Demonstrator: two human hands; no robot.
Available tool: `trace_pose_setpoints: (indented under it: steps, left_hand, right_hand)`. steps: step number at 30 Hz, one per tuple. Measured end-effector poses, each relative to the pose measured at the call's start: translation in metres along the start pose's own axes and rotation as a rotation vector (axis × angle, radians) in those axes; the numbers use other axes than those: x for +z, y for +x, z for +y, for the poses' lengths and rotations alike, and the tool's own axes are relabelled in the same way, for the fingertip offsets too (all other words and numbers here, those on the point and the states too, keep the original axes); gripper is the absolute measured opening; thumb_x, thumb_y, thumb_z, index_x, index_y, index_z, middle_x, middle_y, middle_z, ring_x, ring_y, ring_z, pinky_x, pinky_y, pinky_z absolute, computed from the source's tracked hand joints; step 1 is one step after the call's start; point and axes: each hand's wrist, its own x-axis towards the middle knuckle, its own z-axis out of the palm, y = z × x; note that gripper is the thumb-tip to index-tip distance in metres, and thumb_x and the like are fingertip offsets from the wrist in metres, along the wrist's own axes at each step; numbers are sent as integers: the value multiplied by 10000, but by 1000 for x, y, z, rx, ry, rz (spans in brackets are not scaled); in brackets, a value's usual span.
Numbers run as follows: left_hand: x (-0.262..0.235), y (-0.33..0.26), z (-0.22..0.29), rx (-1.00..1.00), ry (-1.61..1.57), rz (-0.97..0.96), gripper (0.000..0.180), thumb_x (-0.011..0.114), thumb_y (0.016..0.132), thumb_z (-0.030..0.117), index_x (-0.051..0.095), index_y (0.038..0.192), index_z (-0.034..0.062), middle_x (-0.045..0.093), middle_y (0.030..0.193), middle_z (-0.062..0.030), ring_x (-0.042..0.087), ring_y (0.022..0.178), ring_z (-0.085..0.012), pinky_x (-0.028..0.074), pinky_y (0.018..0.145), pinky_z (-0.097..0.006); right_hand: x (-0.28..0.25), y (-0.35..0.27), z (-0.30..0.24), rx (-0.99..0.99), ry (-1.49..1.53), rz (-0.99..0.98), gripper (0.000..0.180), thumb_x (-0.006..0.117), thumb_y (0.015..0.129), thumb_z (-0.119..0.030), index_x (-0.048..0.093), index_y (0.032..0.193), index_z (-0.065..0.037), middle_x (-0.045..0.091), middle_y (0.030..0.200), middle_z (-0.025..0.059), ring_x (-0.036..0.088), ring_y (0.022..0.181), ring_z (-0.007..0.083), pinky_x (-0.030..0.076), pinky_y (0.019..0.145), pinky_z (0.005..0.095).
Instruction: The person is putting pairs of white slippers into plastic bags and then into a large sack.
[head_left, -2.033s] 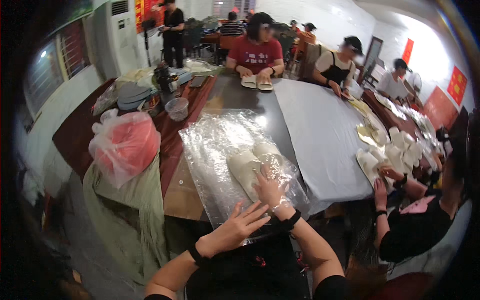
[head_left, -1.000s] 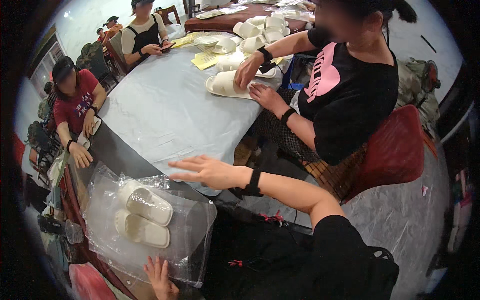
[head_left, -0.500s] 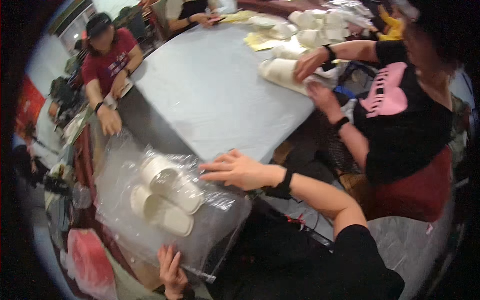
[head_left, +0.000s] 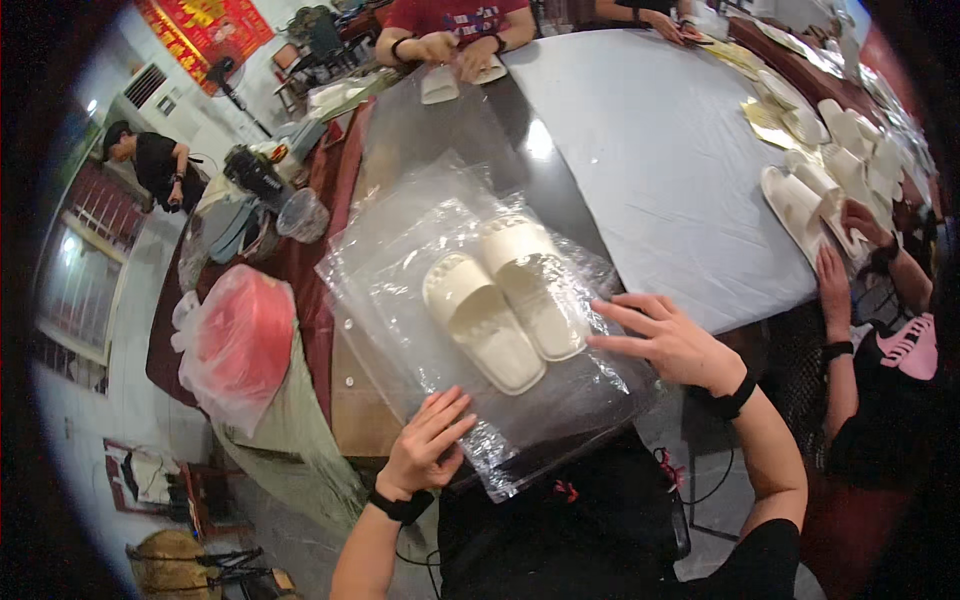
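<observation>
A pair of cream slide slippers (head_left: 485, 325) lies side by side with a clear plastic bag (head_left: 400, 290) around or under it; I cannot tell whether the pair is inside. The toe straps point away from me, the heels toward me. My left hand (head_left: 430, 445) rests on the bag's near left edge, its fingers stretched and lying on the film. My right hand (head_left: 670, 345) is spread at the bag's right side, fingertips by the heel of the right slipper. More clear film layers show under and beyond the pair.
A grey-white covered table (head_left: 670, 180) spreads to the right, with several cream slippers (head_left: 850, 140) at its far right. A co-worker's hands (head_left: 850, 240) handle slippers there; another's hands (head_left: 460, 55) hold slippers across from me. A red bundle in clear plastic (head_left: 240, 340) sits left.
My view has swung, so the slippers and bag appear further right. My left hand has come up onto the bag's near left edge; my right hand has lowered beside the slippers.
</observation>
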Motion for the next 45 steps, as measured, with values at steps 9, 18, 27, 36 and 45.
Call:
trace_pose_setpoints:
  steps: [9, 18, 27, 36, 45]
  left_hand:
    - [1, -7, 4, 189, 204, -107, 644, 700, 750, 38, 616, 1382, 133, 531, 1496, -192, 496, 1397, -423, 383, 1151, -593]
    - [5, -16, 13, -138, -362, 186, 201, 621, 911, -19, 735, 1075, 9, 748, 1119, -124, 666, 1177, -312, 515, 1014, -411]
    - [22, -14, 1, -530, -264, 441, 197, 682, 911, 12, 692, 1108, 6, 655, 882, -119, 650, 701, -200, 506, 628, -299]
    - [38, 3, 11, -293, 446, 250, 878, 624, 759, -82, 351, 1574, 96, 382, 1529, -215, 429, 1367, -422, 413, 1052, -553]
    - [32, 21, 33, -164, 247, 172, 1004, 751, 789, 161, 211, 1631, 82, 193, 1691, -203, 170, 1575, -395, 137, 1114, -793]
  right_hand:
    - [2, -1, -16, -6, -21, -23, 631, 731, 702, 6, 695, 1287, -228, 467, 1576, -7, 480, 1371, 284, 436, 1082, 448]
    - [22, -3, -14, 336, 609, 330, 112, 748, 899, -105, 729, 940, -2, 714, 1265, 78, 634, 1051, 205, 518, 885, 344]
    - [73, 15, -10, 550, 614, 533, 177, 769, 826, -82, 648, 859, 42, 725, 993, 87, 574, 723, 122, 491, 674, 292]
    - [80, 16, 16, 674, 378, 200, 269, 673, 785, -33, 634, 1045, 24, 597, 745, 51, 580, 666, 180, 491, 659, 340]
    - [14, 69, -81, 439, 1207, 326, 31, 525, 906, 0, 544, 930, 3, 449, 1385, 67, 553, 1090, 166, 588, 860, 366]
